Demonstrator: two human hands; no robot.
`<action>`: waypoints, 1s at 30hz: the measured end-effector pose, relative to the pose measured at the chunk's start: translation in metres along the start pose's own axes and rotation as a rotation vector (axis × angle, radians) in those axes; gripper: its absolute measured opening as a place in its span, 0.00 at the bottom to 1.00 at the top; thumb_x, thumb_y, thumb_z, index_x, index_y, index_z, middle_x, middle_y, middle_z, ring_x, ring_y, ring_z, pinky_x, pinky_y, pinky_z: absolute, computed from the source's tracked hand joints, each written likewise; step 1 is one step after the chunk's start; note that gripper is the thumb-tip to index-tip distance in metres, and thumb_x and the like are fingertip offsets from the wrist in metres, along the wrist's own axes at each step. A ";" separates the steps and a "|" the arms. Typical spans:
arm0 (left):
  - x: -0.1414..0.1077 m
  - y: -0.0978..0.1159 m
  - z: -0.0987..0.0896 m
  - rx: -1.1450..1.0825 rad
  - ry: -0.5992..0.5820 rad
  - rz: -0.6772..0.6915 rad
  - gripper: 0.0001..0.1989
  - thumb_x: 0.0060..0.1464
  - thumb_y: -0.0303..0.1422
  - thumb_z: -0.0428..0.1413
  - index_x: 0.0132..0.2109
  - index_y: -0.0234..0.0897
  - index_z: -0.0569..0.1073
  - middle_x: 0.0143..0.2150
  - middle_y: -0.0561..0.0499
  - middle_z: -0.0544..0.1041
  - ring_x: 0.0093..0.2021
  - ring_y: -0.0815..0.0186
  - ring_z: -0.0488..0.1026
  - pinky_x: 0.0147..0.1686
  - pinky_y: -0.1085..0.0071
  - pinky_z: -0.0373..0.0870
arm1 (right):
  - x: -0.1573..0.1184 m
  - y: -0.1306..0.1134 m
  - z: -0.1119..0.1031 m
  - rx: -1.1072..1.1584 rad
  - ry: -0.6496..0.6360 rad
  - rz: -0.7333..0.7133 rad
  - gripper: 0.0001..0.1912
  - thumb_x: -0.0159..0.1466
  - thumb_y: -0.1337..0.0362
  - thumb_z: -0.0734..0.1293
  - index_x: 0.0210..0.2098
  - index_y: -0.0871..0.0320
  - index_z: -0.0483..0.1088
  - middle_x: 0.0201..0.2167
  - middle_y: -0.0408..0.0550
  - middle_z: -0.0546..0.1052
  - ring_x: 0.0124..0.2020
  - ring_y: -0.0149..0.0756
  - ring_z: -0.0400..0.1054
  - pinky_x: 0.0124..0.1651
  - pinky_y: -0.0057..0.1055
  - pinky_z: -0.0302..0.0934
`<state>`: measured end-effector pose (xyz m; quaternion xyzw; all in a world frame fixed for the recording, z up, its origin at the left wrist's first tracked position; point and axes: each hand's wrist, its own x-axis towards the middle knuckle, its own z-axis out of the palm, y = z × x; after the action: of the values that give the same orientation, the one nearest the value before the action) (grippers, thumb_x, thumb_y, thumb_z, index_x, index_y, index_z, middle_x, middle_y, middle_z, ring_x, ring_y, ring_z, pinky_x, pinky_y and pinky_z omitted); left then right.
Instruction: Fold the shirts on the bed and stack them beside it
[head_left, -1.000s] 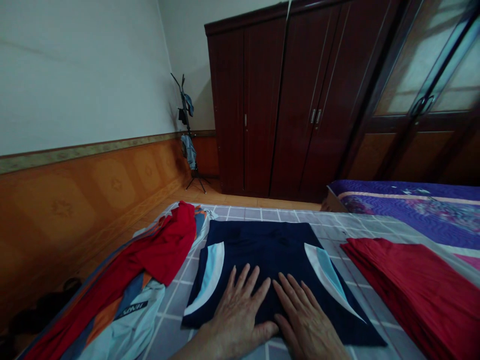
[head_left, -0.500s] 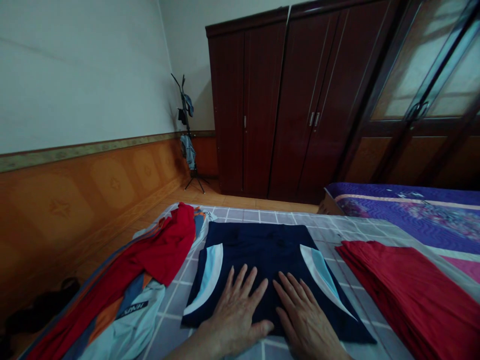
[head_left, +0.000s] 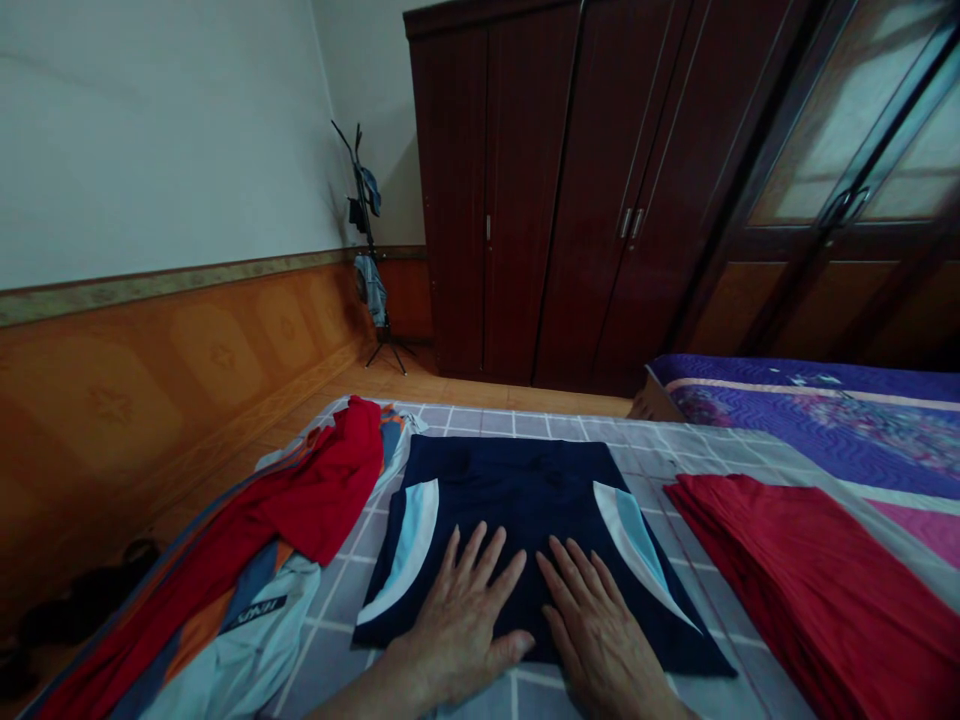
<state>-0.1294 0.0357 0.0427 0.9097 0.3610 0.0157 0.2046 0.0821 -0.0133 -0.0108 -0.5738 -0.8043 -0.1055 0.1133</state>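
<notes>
A navy blue garment (head_left: 517, 475) with curved white and light-blue side panels lies folded flat before me on a grey checked sheet (head_left: 330, 610). My left hand (head_left: 469, 615) rests palm down on its near left half, fingers spread. On the near right half lies my right hand (head_left: 600, 620), also flat, with its fingers stretched out. Neither hand grips the cloth. The garment's near edge is partly hidden under the hands.
Left of the garment is a loose heap of red cloth (head_left: 292, 510) and a pale garment (head_left: 255, 630). A folded red garment (head_left: 810, 570) lies at the right. Beyond stand a coat rack (head_left: 367, 240), dark wardrobes (head_left: 517, 200) and a purple-covered bed (head_left: 810, 410).
The view has shifted slightly, so the wardrobes and rack appear higher and the clothes a little further left. Both hands stay flat on the navy garment, in nearly the same place.
</notes>
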 end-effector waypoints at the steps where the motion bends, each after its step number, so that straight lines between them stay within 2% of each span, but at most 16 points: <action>1: 0.000 0.001 0.000 0.006 -0.010 -0.006 0.37 0.59 0.48 0.49 0.68 0.50 0.39 0.70 0.51 0.32 0.68 0.52 0.27 0.64 0.44 0.29 | 0.000 0.000 0.000 -0.003 -0.004 0.005 0.26 0.67 0.61 0.55 0.64 0.55 0.56 0.64 0.53 0.56 0.64 0.50 0.50 0.60 0.50 0.53; 8: 0.002 -0.001 0.005 0.094 0.018 -0.021 0.38 0.60 0.46 0.50 0.68 0.51 0.36 0.70 0.52 0.32 0.69 0.52 0.31 0.64 0.44 0.34 | -0.002 0.000 -0.001 -0.058 0.037 -0.013 0.29 0.62 0.70 0.58 0.63 0.58 0.56 0.64 0.53 0.56 0.65 0.49 0.49 0.61 0.48 0.49; 10: 0.002 -0.002 0.007 0.119 0.034 -0.007 0.39 0.59 0.45 0.51 0.68 0.51 0.36 0.70 0.51 0.33 0.69 0.51 0.33 0.64 0.43 0.37 | -0.002 0.001 -0.002 -0.065 0.061 -0.030 0.28 0.63 0.67 0.59 0.63 0.57 0.56 0.64 0.52 0.57 0.64 0.49 0.50 0.61 0.47 0.49; 14: 0.002 -0.006 0.012 0.170 0.094 0.027 0.38 0.60 0.43 0.50 0.68 0.52 0.35 0.70 0.51 0.35 0.69 0.50 0.35 0.63 0.43 0.41 | -0.001 0.000 -0.006 -0.063 0.075 -0.037 0.30 0.66 0.53 0.58 0.64 0.58 0.54 0.65 0.55 0.56 0.64 0.52 0.51 0.59 0.48 0.51; 16: 0.002 -0.007 0.014 0.200 0.114 0.039 0.37 0.61 0.43 0.49 0.68 0.51 0.35 0.71 0.51 0.36 0.69 0.51 0.37 0.63 0.43 0.42 | 0.000 -0.001 -0.009 -0.057 0.055 -0.028 0.30 0.67 0.53 0.58 0.65 0.57 0.53 0.65 0.55 0.55 0.64 0.52 0.50 0.60 0.48 0.51; 20: 0.002 -0.007 0.017 0.265 0.152 0.051 0.33 0.64 0.40 0.45 0.68 0.49 0.35 0.71 0.51 0.38 0.69 0.53 0.38 0.63 0.45 0.44 | 0.000 -0.003 -0.016 -0.013 -0.002 0.007 0.26 0.67 0.62 0.57 0.64 0.56 0.55 0.65 0.53 0.56 0.65 0.49 0.49 0.62 0.48 0.49; 24: 0.002 -0.008 0.018 0.301 0.173 0.061 0.33 0.63 0.39 0.46 0.69 0.46 0.37 0.71 0.49 0.41 0.69 0.53 0.38 0.63 0.46 0.44 | 0.000 -0.006 -0.021 0.032 -0.051 0.069 0.25 0.66 0.66 0.56 0.63 0.59 0.58 0.64 0.55 0.57 0.64 0.50 0.49 0.62 0.49 0.48; 30: 0.003 -0.007 0.017 0.310 0.159 0.093 0.31 0.63 0.40 0.45 0.68 0.46 0.41 0.70 0.49 0.42 0.69 0.53 0.38 0.63 0.45 0.42 | 0.002 -0.015 -0.031 0.145 -0.119 0.090 0.25 0.67 0.61 0.56 0.63 0.59 0.57 0.65 0.52 0.54 0.66 0.46 0.46 0.65 0.46 0.43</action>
<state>-0.1290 0.0363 0.0236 0.9420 0.3317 0.0413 0.0315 0.0697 -0.0255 0.0189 -0.6050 -0.7884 -0.0075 0.1110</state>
